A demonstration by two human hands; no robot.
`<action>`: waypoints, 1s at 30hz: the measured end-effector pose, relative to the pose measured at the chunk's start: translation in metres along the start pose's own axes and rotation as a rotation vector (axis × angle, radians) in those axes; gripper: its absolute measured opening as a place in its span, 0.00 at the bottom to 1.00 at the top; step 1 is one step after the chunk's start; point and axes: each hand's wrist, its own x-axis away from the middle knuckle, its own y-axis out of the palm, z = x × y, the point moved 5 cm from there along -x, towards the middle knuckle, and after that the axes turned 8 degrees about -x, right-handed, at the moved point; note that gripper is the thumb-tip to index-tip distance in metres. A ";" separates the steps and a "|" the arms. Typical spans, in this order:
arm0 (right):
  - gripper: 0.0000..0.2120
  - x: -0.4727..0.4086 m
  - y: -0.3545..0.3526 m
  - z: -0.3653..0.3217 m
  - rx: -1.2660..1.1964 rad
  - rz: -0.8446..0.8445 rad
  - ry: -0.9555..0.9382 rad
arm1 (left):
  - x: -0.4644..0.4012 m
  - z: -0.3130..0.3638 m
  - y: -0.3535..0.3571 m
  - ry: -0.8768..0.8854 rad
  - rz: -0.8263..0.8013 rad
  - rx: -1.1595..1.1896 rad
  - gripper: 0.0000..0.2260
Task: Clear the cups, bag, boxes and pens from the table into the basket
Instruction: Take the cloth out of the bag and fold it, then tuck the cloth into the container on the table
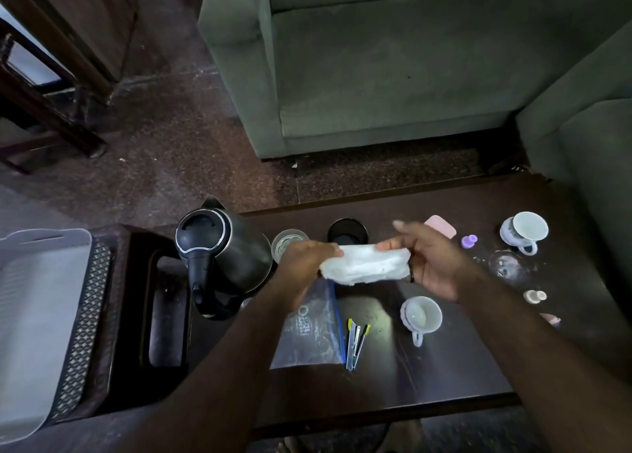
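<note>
Above the dark table [461, 367], my left hand [304, 261] and my right hand [427, 257] hold a white folded cloth [367, 264] between them, one hand at each end. Below the cloth lies a clear zip bag [314, 333] with a blue seal. Several pens [355, 343] lie beside the bag. A white cup [422, 316] lies tilted near the pens, and a second white cup [525, 230] sits at the far right. The white basket [37, 316] stands at the left on a low stand.
A black kettle [219, 251] stands at the table's left end. A glass [287, 244], a black cup [347, 232], a pink box [441, 225], a purple piece [468, 241], a glass lid [506, 264] and small round items [535, 296] are on the table. A green sofa [393, 59] lies beyond.
</note>
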 end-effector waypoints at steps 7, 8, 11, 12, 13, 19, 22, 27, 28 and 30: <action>0.10 -0.009 0.031 -0.056 0.683 0.343 -0.499 | -0.028 0.021 0.009 0.217 0.159 -0.412 0.11; 0.10 -0.011 0.039 -0.059 0.769 0.344 -0.534 | -0.031 0.023 0.010 0.246 0.156 -0.484 0.11; 0.11 -0.020 0.056 -0.058 1.000 0.372 -0.579 | -0.035 0.023 0.007 0.294 0.139 -0.651 0.12; 0.11 -0.025 0.059 -0.056 1.039 0.374 -0.574 | -0.035 0.023 0.004 0.304 0.143 -0.684 0.13; 0.12 -0.030 0.063 -0.053 1.066 0.373 -0.563 | -0.034 0.022 0.001 0.313 0.150 -0.708 0.14; 0.22 -0.062 0.078 -0.029 1.192 0.326 -0.387 | -0.032 0.014 -0.011 0.332 0.142 -0.717 0.15; 0.22 -0.068 0.080 -0.015 1.187 0.295 -0.356 | -0.029 0.013 -0.011 0.362 0.140 -0.719 0.12; 0.18 -0.057 0.072 -0.014 1.222 0.278 -0.353 | -0.020 0.025 -0.002 0.432 0.175 -0.734 0.07; 0.15 -0.050 0.070 -0.018 1.245 0.308 -0.383 | -0.015 0.029 0.002 0.471 0.176 -0.738 0.07; 0.10 -0.033 0.061 -0.026 1.310 0.441 -0.495 | -0.006 0.038 0.013 0.559 0.209 -0.836 0.07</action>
